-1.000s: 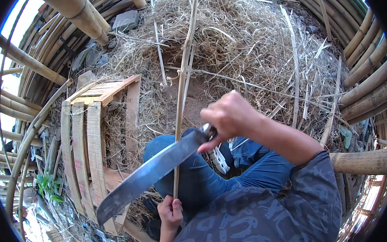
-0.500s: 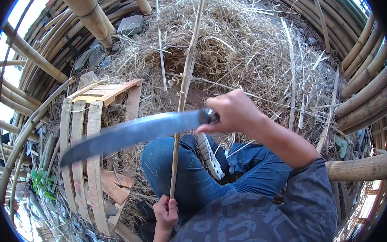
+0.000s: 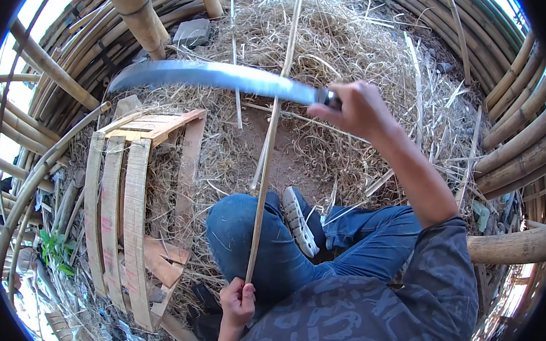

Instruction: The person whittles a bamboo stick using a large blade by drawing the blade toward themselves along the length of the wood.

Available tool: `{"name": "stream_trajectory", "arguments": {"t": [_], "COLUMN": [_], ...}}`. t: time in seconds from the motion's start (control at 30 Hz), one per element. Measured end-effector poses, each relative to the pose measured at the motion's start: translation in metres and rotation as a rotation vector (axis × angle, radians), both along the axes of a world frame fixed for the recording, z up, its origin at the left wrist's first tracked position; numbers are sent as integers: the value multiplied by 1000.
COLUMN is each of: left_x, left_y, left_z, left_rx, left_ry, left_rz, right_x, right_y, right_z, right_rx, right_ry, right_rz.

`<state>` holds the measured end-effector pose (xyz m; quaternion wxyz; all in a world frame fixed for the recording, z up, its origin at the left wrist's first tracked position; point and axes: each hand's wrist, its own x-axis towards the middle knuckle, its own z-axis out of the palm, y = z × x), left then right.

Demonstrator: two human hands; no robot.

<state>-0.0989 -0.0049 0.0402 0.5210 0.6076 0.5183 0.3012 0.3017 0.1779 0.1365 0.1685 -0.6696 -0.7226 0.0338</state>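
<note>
1. In the head view, the right hand [image 3: 362, 110] is at 2 o'clock from the centre. Its fingers are closed around the handle of a long knife [image 3: 217, 74].
2. The knife's blade points to 10 o'clock, and its middle lies at 11 o'clock. It crosses the line of a thin bamboo strip [image 3: 264, 215]; whether the two are touching, I cannot tell.
3. The left hand [image 3: 238, 302] is between 6 and 7 o'clock. It is grasping the lower end of this strip between thumb and fingers.
4. From there the strip goes up, passing over the bent knee [image 3: 242, 228] in jeans, toward 12 o'clock.
5. At 9 o'clock a slatted wooden crate [image 3: 138, 197] stands on the ground.
6. A heap of pale shavings [image 3: 353, 47] is at 1 o'clock, and a grey stone [image 3: 191, 33] is at 11 o'clock.
7. A shoe [image 3: 298, 222] shows at 5 o'clock.
</note>
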Motion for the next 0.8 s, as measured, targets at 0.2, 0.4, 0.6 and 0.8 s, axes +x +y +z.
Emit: {"name": "stream_trajectory", "arguments": {"t": [0.2, 0.4, 0.6, 0.8], "left_x": [2, 2, 4, 4], "left_y": [0, 0, 3, 2], "left_z": [1, -1, 3, 9], "left_rx": [-24, -33, -136, -226], "left_ry": [35, -15, -119, -180], "left_rz": [-23, -6, 16, 33], "right_x": [-66, -73, -29, -7], "right_y": [-52, -44, -22, -23], "right_z": [-8, -20, -52, -52], "right_rx": [21, 62, 290, 332], "right_ry": [-70, -16, -21, -15], "right_rz": [389, 494, 445, 305]}}
